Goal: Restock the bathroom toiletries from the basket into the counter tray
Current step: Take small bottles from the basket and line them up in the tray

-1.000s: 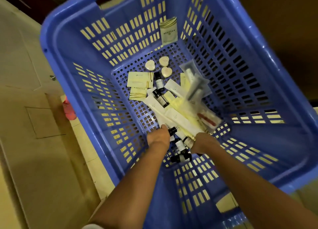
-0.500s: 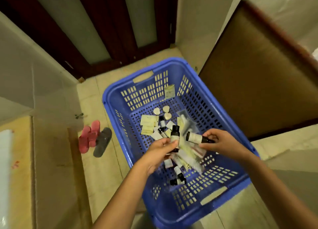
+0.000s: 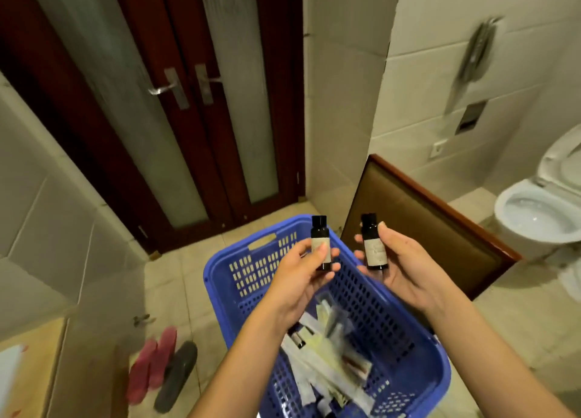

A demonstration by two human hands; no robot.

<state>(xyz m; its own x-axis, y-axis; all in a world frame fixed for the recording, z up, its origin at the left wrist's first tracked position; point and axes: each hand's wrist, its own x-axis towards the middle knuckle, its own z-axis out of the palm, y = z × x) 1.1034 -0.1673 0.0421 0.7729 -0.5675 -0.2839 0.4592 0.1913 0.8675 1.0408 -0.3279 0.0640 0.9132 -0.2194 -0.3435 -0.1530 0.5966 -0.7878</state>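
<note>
Blue basket [image 3: 418,383]: perforated plastic. Bottles [image 3: 320,243]: dark, glossy, matt paper labels. Floor [image 3: 176,279]: smooth tile.

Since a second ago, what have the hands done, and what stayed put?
Both hands lifted out of the basket, each taking a bottle: the left hand holds the left bottle upright, the right hand the right bottle. The basket, the packets in it and the slippers stayed put.

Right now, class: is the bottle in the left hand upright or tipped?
Upright: the bottle stands with its black cap on top, held by the left hand.
</note>
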